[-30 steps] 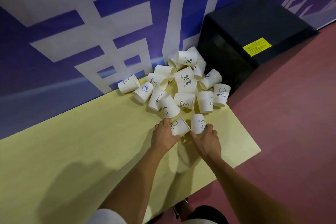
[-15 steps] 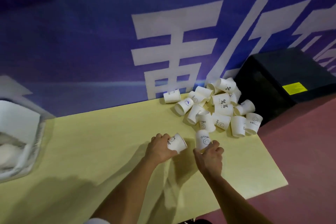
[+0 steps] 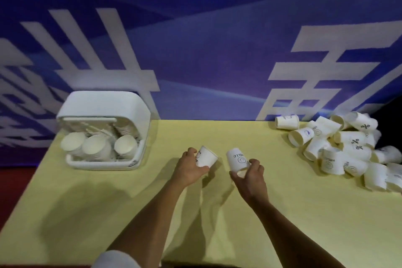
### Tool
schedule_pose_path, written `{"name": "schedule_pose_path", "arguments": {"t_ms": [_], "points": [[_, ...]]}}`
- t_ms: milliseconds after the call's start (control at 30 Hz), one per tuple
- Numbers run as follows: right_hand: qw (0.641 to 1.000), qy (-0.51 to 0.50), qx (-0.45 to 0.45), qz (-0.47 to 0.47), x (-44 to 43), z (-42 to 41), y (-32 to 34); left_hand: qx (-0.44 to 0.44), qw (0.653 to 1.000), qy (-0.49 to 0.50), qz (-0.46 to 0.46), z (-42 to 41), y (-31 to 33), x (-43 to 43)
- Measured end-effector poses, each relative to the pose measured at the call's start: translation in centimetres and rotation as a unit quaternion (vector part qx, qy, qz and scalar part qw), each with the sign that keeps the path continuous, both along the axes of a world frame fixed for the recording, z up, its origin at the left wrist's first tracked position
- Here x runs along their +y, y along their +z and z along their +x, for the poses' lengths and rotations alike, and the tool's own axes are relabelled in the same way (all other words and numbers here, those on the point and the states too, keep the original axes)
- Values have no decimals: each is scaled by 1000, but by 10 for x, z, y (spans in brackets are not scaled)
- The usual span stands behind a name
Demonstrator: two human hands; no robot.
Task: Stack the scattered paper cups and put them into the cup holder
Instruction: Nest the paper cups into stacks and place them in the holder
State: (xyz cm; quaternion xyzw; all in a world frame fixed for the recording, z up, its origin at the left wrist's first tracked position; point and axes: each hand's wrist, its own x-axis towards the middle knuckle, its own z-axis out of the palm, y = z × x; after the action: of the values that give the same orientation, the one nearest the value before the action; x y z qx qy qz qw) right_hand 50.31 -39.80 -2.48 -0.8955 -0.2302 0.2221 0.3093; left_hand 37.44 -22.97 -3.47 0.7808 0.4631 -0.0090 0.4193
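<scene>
My left hand (image 3: 189, 168) grips a white paper cup (image 3: 206, 156) lying on its side, its base pointing right. My right hand (image 3: 250, 175) holds a second cup marked HELLO (image 3: 237, 159) by its rim, base tilted up and away. The two cups are a short gap apart above the middle of the yellow table (image 3: 217, 220). A heap of several white paper cups (image 3: 339, 146) lies at the table's far right. The white cup holder (image 3: 104, 129) stands at the far left with stacks of cups inside, mouths facing me.
A blue wall with big white characters (image 3: 217, 61) runs right behind the table. The table's near edge (image 3: 195, 264) is at the bottom of the view. Dark red floor (image 3: 13, 178) shows at the left.
My view has swung left, so the cup holder is now fully in sight and the cup heap sits at the right. Both hands, each with its cup, have moved left away from the heap.
</scene>
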Motion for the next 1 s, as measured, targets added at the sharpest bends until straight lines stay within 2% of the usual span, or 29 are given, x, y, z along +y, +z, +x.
{"name": "schedule_pose_path", "arguments": {"t_ms": [167,267,433,600,1000], "points": [[990,139,7,20,71,-31,12,-36,992,116,22,-67,27,29],[976,212,4,38,102,-58,19,-61,974,210,57,-109,39,47],[963,264,3,47,134,-96,20,-77,942,310,107,-160,46,93],[972,230,13,41,156,-123,16,-111,940,305,107,-181,43,135],[988,155,-26,5,174,-158,15,-84,982,159,58,-189,16,176]]}}
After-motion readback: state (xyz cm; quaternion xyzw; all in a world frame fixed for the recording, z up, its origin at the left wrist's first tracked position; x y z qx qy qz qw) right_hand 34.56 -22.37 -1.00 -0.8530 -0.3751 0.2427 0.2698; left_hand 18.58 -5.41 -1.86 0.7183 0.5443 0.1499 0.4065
